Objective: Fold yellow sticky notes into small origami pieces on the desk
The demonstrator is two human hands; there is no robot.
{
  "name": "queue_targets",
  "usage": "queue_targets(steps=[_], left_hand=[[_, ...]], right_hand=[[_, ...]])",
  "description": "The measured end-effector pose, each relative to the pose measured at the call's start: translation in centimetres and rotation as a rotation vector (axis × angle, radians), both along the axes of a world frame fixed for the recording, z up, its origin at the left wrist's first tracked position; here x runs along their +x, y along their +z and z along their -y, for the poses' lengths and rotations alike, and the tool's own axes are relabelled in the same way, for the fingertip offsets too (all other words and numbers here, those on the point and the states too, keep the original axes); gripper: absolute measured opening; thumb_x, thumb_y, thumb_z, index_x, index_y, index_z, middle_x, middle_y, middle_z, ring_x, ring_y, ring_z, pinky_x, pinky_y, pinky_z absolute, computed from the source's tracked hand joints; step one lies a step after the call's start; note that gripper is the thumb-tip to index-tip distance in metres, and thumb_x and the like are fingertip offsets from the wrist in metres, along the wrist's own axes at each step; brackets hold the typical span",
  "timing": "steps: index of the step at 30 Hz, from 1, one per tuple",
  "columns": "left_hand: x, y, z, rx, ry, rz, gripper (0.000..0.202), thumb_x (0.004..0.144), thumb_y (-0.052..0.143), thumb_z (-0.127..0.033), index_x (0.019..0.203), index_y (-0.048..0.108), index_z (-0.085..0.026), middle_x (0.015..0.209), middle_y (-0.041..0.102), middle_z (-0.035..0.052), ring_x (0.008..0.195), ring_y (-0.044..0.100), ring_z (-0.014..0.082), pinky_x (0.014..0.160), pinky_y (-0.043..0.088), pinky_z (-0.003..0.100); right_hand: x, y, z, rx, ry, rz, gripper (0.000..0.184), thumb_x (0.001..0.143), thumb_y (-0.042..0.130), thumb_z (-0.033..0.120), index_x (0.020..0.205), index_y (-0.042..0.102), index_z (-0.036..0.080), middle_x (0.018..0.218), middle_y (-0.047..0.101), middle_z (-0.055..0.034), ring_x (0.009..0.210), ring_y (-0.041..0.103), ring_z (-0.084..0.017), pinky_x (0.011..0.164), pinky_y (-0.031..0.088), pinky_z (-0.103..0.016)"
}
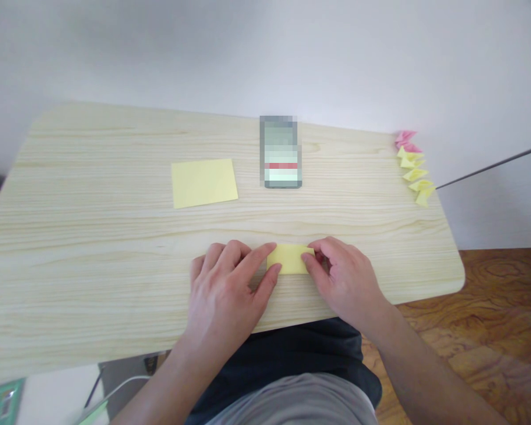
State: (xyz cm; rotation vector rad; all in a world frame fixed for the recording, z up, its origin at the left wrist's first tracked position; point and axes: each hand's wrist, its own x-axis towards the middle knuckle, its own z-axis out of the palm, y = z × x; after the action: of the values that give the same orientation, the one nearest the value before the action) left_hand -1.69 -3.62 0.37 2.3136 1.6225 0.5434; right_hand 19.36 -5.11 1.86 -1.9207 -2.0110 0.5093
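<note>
A narrow yellow strip of paper, which looks folded, lies flat near the front edge of the table. My left hand has its thumb and index finger on the strip's left end, while its other fingers rest curled on the tabletop. At the right end, my right hand pinches the paper between thumb and fingers; some of those fingertips are hidden under the hand. Farther back to the left lies a flat yellow sheet of paper, apart from both hands.
A phone, its screen blurred out, lies toward the back of the wooden table. Several small yellow folded paper pieces and a pink one line the right edge. A white wall stands behind.
</note>
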Motion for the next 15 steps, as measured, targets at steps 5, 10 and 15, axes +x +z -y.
queue_targets(steps=[5, 10, 15], left_hand=[[0.07, -0.08, 0.02, 0.016, 0.004, 0.001, 0.032, 0.094, 0.064, -0.041, 0.124, 0.071, -0.034, 0.095, 0.066, 0.0064, 0.093, 0.056, 0.0270, 0.085, 0.039, 0.044], [0.11, -0.12, 0.06, 0.031, -0.004, -0.018, 0.032, 0.094, 0.064, -0.041, 0.124, 0.071, -0.033, 0.094, 0.066, 0.0064, 0.093, 0.056, 0.0274, 0.085, 0.039, 0.044], [0.10, -0.20, 0.03, 0.029, -0.005, -0.021, 0.031, 0.094, 0.063, -0.041, 0.123, 0.071, -0.033, 0.095, 0.066, 0.0061, 0.093, 0.056, 0.0273, 0.084, 0.039, 0.044]], right_hand=[[-0.12, -0.18, -0.03, -0.001, -0.026, -0.010, 0.012, 0.096, 0.058, 0.030, 0.093, 0.066, 0.022, 0.078, 0.068, -0.0016, 0.073, 0.062, -0.019, 0.069, 0.042, -0.032], [-0.16, -0.39, 0.13, -0.020, -0.099, -0.097, 0.013, 0.093, 0.060, 0.030, 0.104, 0.062, 0.023, 0.077, 0.069, -0.0001, 0.068, 0.062, -0.018, 0.065, 0.042, -0.030], [-0.24, -0.43, 0.38, -0.031, -0.145, -0.195, 0.040, 0.093, 0.059, 0.026, 0.131, 0.049, 0.023, 0.078, 0.069, 0.0015, 0.068, 0.063, -0.018, 0.065, 0.045, -0.029]])
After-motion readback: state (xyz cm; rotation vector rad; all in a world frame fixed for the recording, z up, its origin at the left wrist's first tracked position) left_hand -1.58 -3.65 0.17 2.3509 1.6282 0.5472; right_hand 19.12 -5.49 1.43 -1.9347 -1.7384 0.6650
